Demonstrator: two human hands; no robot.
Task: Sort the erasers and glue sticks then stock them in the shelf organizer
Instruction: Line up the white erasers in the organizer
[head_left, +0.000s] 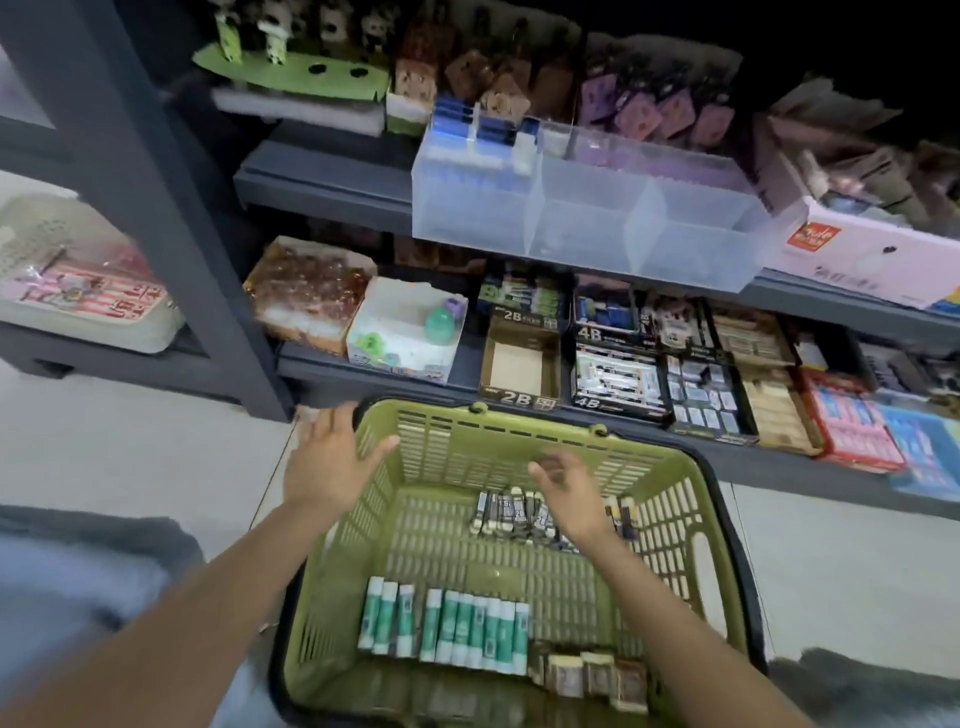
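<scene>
Green basket (519, 431) on the floor before the shelving, slotted walls, holding three lots. Near wall: a row of glue sticks (452, 631), teal and white, lying side by side. Near right corner: a few small erasers (589, 675) in brownish sleeves, just beside the glue sticks. Far right: a cluster of dark-sleeved erasers (511, 514). Left hand (330, 462) over the far left rim of the basket, fingers spread, grasping nothing, well apart from all three lots. Right hand (566, 491) directly above the dark-sleeved erasers, fingers loosely curled, holding nothing. Clear shelf organizer (587, 208) on the shelf beyond the basket, divided into compartments; blue items stand in its leftmost section.
</scene>
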